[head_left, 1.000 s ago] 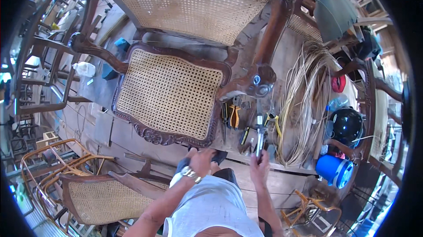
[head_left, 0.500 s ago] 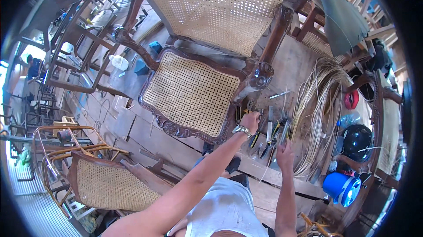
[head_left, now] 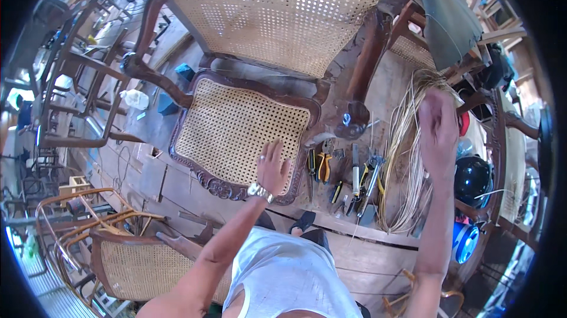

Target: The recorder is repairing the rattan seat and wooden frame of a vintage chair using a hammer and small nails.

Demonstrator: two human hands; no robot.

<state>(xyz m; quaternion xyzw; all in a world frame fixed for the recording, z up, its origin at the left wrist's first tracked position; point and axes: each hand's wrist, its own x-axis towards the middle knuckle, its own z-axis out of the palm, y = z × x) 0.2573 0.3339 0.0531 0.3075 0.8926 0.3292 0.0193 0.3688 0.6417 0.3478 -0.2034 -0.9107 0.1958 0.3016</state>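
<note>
My left hand (head_left: 271, 171), with a metal watch on its wrist, is over the front right part of the woven cane seat (head_left: 233, 126) of a carved wooden armchair. Its fingers are stretched out and hold nothing; whether they touch the cane I cannot tell. My right hand (head_left: 438, 132) is raised over the bundle of loose cane strands (head_left: 397, 182) right of the chair. Motion blurs its fingers, so their grip does not show. Between the hands lie hand tools: orange-handled pliers (head_left: 324, 167), a flat blade with a pale handle (head_left: 355, 170) and a long metal tool (head_left: 372, 179).
A black helmet (head_left: 473, 177) and a blue bucket (head_left: 465, 241) stand at the right. A second cane-panelled piece (head_left: 139, 268) lies at the lower left beside a rattan frame (head_left: 88, 205). Wooden chair frames (head_left: 88, 105) crowd the far left.
Both hands have left the tools. My left hand has moved left over the seat; my right hand has swung up and right over the cane bundle. The view has shifted slightly.
</note>
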